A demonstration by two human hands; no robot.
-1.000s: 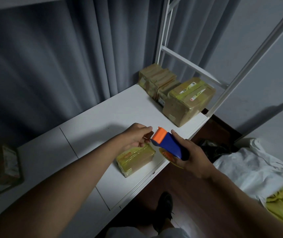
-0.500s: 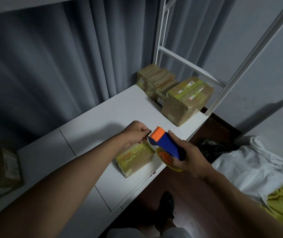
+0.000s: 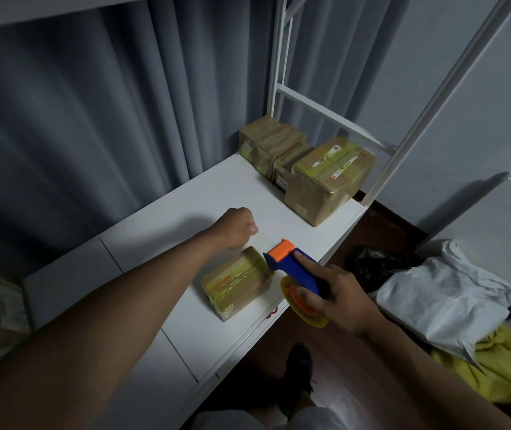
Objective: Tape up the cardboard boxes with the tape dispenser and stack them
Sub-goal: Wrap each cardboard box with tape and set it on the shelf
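Head view: left hand (image 3: pixel 238 226) pinches tape end far of box (image 3: pixel 238 282); right hand (image 3: pixel 335 297) grips dispenser (image 3: pixel 294 268) at box's right.

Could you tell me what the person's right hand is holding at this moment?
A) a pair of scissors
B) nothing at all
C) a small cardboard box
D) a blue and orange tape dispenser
D: the right hand grips the blue and orange tape dispenser just beside the small box on the white table.
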